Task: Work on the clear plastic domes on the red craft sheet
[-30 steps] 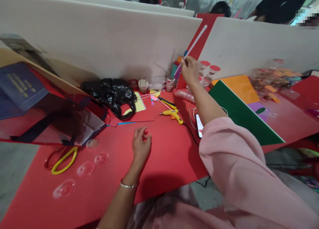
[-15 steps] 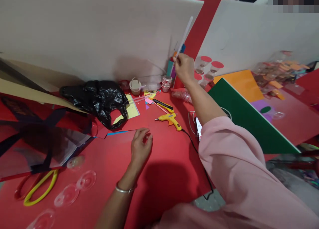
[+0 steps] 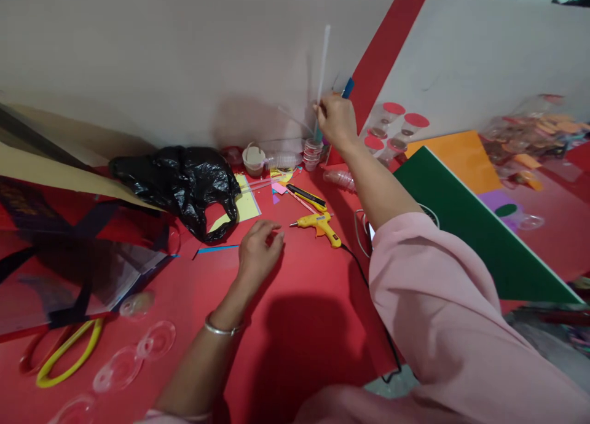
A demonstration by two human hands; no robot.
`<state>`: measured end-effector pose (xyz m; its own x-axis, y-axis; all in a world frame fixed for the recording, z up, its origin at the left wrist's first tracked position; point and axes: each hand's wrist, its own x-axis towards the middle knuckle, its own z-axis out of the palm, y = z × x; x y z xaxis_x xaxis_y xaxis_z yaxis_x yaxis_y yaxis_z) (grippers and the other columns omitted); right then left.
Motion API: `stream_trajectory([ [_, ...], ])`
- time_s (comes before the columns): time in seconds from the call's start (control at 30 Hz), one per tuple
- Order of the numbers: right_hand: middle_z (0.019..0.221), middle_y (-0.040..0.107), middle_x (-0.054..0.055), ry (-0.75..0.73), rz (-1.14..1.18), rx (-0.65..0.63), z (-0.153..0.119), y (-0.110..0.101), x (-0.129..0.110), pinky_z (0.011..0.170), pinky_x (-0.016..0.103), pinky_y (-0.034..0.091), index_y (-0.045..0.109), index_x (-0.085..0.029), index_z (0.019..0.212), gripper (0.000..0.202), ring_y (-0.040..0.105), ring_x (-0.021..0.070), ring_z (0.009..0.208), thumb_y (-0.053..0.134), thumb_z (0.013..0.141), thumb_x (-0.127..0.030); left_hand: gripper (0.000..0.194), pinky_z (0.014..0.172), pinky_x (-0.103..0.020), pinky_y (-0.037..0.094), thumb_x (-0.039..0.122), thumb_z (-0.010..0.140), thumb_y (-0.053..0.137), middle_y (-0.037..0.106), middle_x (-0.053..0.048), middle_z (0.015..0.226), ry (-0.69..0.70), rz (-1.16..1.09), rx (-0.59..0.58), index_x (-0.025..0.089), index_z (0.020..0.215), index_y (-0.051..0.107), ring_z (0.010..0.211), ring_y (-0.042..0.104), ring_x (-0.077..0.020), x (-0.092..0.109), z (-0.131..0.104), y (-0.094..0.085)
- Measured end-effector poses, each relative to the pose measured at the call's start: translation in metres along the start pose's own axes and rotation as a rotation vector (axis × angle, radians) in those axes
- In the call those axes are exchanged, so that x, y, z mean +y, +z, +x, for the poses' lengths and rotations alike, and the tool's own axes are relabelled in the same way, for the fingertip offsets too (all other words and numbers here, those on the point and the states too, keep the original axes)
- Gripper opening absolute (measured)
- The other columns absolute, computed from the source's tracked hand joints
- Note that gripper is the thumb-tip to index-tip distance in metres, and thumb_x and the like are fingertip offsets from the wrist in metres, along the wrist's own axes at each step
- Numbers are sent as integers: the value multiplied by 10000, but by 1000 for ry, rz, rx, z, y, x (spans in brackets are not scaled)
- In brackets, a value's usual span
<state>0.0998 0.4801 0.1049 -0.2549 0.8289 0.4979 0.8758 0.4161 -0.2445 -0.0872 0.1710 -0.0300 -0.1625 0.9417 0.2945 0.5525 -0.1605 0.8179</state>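
My right hand (image 3: 338, 121) reaches to the back of the table and pinches a long, translucent white glue stick (image 3: 324, 61), which stands nearly upright. Behind that hand, a blue item (image 3: 348, 88) pokes up from a group of things it mostly hides. Just below stands a stack of small clear cups (image 3: 312, 155). My left hand (image 3: 259, 247) hovers over the red tabletop, loosely curled, thumb apart from the fingers and nothing in it. To its right lies a yellow glue gun (image 3: 318, 226), with a black cord running towards the front edge.
A black plastic bag (image 3: 184, 184) lies at the back left, near a small pail (image 3: 254, 158). A cutter knife (image 3: 306, 195) rests behind the glue gun. Yellow-handled scissors (image 3: 69, 356) and clear plastic lids (image 3: 157, 340) are at the front left. A green board (image 3: 479, 227) lies right; white panels (image 3: 184, 61) stand behind.
The glue stick has swung from leaning right to nearly upright as my right hand turned slightly. My left hand has moved a little back and left. The view has shifted slightly.
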Motion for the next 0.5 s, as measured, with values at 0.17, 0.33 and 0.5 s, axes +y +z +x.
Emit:
stream_trajectory([
  [0.17,1383,728,181,-27,-93,-52,6,-5,-10,1020,430,440,712,-195,1248,492,605,313,1242,315,1150,-469,174,921,-340,597,219,934,687,807,-68,1101,120,61,9,209,1055,811,922,746,-207,20,85,-1],
  [0.33,1388,728,174,-43,-155,-94,12,-8,-11,1029,451,474,716,-204,1293,465,633,355,1287,344,1143,-439,456,1114,-364,552,130,890,641,797,-88,1328,106,-8,-110,188,1318,786,1224,739,-261,34,197,30],
  [0.5,1320,750,189,-126,-218,-102,15,-12,-6,1050,456,491,740,-150,1249,419,670,347,1243,393,1141,-359,596,1249,-405,451,68,838,635,704,-161,1495,93,-66,-227,117,1426,714,1444,630,-305,30,273,73],
])
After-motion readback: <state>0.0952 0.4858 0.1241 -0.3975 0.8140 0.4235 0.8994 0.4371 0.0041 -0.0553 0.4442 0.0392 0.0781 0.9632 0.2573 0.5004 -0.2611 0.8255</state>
